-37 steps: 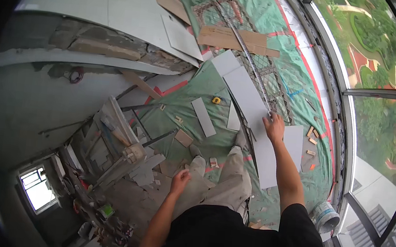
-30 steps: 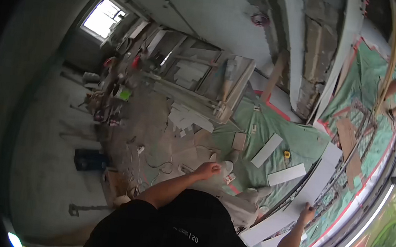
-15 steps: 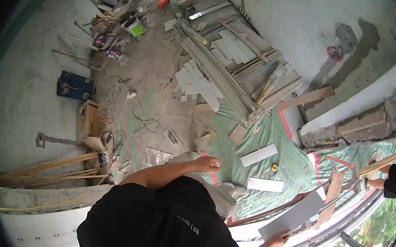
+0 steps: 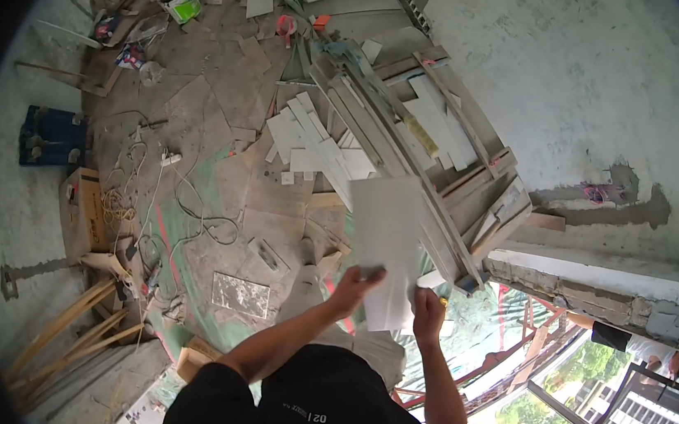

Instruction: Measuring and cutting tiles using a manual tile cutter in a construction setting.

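A pale grey rectangular panel (image 4: 388, 225) is held up in front of me, its long side pointing away. My left hand (image 4: 358, 291) grips its left edge, thumb lying on the face. At the opposite edge my right hand (image 4: 429, 312) is closed, its fingers partly hidden. A small yellow spot shows beside the right hand; whether it is in the hand or behind it, I cannot tell. Beyond the panel, several white cut strips (image 4: 314, 136) lie on the floor.
A stack of long boards (image 4: 397, 135) stands ahead right. Cables (image 4: 202, 218), a trowel-like tool (image 4: 268, 255) and a speckled slab (image 4: 240, 295) lie left. A cardboard box (image 4: 87, 210), blue case (image 4: 53, 137) and wooden strips (image 4: 65, 340) line the left wall. Another person (image 4: 647, 352) is by the windows, far right.
The panel has come from low on my right to in front of me. My left hand has joined the right on it. The view has turned.
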### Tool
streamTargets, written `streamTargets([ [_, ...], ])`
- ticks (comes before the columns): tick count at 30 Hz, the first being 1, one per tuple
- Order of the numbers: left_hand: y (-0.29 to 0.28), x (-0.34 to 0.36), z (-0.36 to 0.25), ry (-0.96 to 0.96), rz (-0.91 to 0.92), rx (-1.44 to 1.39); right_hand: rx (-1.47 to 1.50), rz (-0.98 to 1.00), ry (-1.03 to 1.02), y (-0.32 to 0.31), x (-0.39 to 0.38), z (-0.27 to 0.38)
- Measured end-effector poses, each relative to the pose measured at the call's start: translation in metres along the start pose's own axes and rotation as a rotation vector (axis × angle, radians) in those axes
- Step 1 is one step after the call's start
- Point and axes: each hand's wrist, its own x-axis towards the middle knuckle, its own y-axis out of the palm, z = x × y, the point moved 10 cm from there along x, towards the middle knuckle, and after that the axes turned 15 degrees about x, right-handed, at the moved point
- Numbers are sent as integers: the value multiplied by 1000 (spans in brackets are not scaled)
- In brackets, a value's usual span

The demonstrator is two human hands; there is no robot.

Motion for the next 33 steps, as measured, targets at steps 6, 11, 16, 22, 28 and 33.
streamTargets([
  [6,-291,-42,-48,124,-689,12,-388,244,-233,216,225,10],
  [11,-373,-150,-8,-31,-1024,94,-744,219,-614,359,395,0],
  [16,-351,-227,37,-294,-1249,250,-1010,13,-692,401,476,-14],
  [22,-279,-193,17,-310,-1194,484,-759,113,-779,392,454,0],
  [28,-249,-124,-58,-250,-1131,508,-498,287,-728,388,398,24],
  [33,-251,-96,-138,-135,-1085,706,-275,816,-42,398,286,-11],
])
